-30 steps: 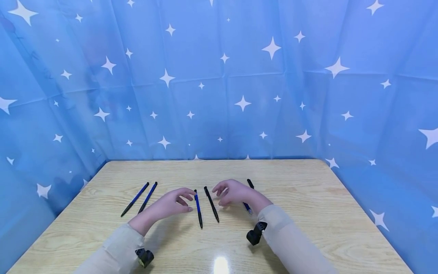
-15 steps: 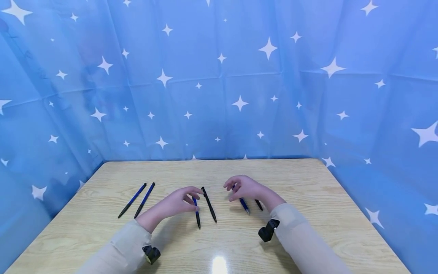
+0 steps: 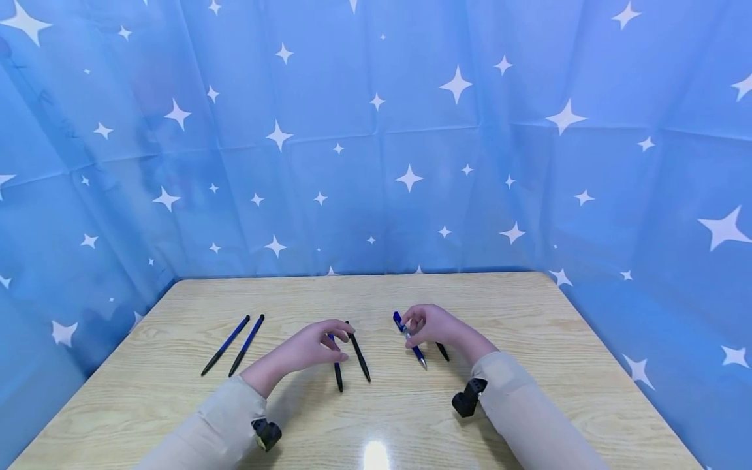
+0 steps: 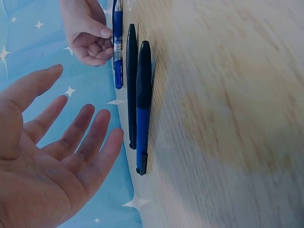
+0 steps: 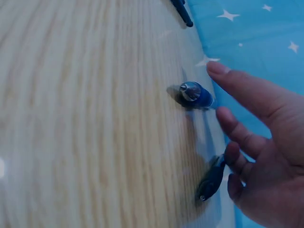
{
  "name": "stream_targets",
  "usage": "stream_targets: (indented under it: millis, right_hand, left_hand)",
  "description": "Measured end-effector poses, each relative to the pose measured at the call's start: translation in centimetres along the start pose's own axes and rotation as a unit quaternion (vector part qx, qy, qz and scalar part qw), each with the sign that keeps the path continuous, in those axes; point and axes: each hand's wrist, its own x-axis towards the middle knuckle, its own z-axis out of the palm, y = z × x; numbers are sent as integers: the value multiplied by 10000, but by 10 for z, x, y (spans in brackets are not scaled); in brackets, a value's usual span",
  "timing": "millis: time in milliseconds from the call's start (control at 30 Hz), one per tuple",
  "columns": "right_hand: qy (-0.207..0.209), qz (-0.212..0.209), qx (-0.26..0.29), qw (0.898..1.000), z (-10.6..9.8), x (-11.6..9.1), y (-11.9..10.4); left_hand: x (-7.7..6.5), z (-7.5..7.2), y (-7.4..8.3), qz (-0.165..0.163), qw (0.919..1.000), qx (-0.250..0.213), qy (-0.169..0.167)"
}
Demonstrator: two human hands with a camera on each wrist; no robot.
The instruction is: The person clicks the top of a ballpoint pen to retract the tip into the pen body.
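Note:
My left hand hovers over a blue-and-black pen and beside a black pen. In the left wrist view its fingers are spread and hold nothing. My right hand is at a blue pen with a clear middle and silver tip. Seen from the right wrist, thumb and forefinger stand apart on either side of that pen, with a gap between them; whether a finger touches it I cannot tell. Another dark pen lies partly hidden under the right hand.
Two blue pens with black grips, one outer and one inner, lie side by side on the left of the wooden table. A blue curtain with white stars hangs behind the table and at its sides.
My right hand has moved rightward, away from the black pen, to the blue pen with the clear middle. My left hand has shifted slightly right over the middle pens.

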Motion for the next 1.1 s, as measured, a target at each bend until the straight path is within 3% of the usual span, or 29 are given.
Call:
stream_targets:
  millis: [167, 400, 800, 967, 1100]
  right_hand:
    - [-149, 38, -242, 9996, 1, 0, 1]
    - [-97, 154, -1046, 9944, 5, 1, -1]
    - [-196, 313, -1556, 9871, 2, 5, -15]
    - [-249, 512, -1646, 9847, 0, 6, -22]
    - [-330, 586, -1363, 9884, -2, 8, -26]
  left_hand:
    - [2, 0, 1, -13, 10000, -43, 2]
    - [3, 0, 1, -7, 10000, -13, 5]
    - [2, 0, -2, 64, 9998, 151, 91]
    - [3, 0, -2, 61, 9998, 160, 111]
    - [3, 0, -2, 26, 9999, 87, 123]
